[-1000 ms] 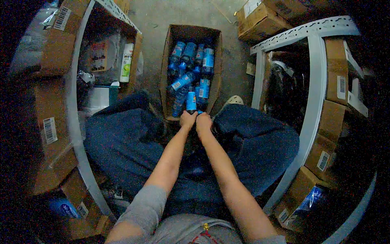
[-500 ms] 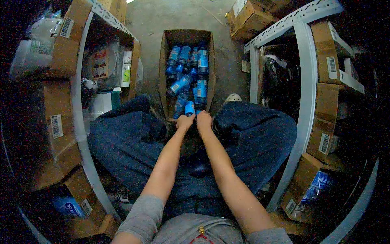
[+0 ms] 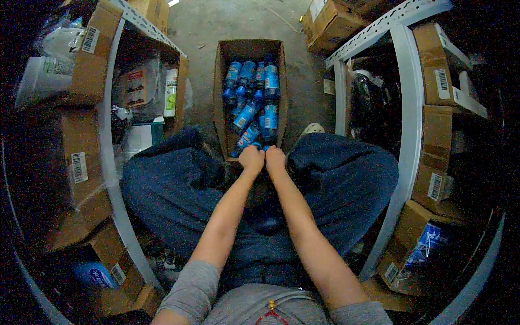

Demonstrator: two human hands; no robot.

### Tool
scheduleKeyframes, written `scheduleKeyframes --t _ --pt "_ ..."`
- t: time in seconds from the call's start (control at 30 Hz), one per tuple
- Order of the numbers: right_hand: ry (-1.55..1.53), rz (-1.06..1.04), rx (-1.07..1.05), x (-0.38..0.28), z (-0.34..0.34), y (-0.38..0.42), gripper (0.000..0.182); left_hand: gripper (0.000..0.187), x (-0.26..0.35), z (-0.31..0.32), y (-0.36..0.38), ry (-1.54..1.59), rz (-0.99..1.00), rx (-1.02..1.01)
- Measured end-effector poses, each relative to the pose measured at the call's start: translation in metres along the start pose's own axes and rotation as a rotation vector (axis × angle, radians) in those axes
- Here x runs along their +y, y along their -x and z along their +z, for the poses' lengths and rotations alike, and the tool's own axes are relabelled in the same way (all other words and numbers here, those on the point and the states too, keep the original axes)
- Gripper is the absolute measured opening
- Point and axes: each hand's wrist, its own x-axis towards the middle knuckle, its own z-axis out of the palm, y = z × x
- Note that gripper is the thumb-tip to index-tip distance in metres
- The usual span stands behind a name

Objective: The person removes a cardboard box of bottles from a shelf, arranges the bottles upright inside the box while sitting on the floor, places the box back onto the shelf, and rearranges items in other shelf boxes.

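A long open cardboard box point(image 3: 219, 108) stands on the floor between my legs. Inside lie several plastic bottles with blue labels, among them one slanted bottle point(image 3: 247, 136) near the front and an upright-looking bottle point(image 3: 268, 120) to its right. At the box's near end my left hand point(image 3: 252, 158) is closed, knuckles up, just below the slanted bottle. Close beside it is my right hand point(image 3: 275, 158), its fingers also curled in over the near edge. A bit of blue shows between the two hands; the fingertips and what they grip are hidden.
Metal shelf posts rise at the left point(image 3: 108, 124) and right point(image 3: 406, 108), with barcoded cartons on the shelves. Another cardboard carton point(image 3: 330, 27) sits on the floor at the back right. A light clog point(image 3: 313, 129) shows beside the box.
My left hand has moved right, closer to my right hand. The blue bottle that was upright at its fingers no longer shows there, and a slanted bottle lies in front.
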Motion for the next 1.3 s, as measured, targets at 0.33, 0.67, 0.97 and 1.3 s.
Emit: scheduleKeyframes --t 0.33,0.67,0.97,1.3 --pt "0.011 -0.083 -0.026 0.006 -0.012 0.003 0.019 0.043 -0.023 0.016 -0.007 -0.104 0.273 0.107" --pt "-0.062 -0.03 -0.125 0.003 -0.009 0.003 0.04 0.04 -0.065 0.037 -0.043 -0.117 0.002 0.086" --pt "-0.045 -0.044 -0.105 0.008 -0.005 0.0 0.047 0.042 -0.064 0.044 -0.08 -0.021 0.104 -0.001" --pt "-0.039 -0.057 -0.106 0.011 -0.002 0.001 0.049 0.038 -0.069 0.059 -0.09 -0.08 0.255 0.116"
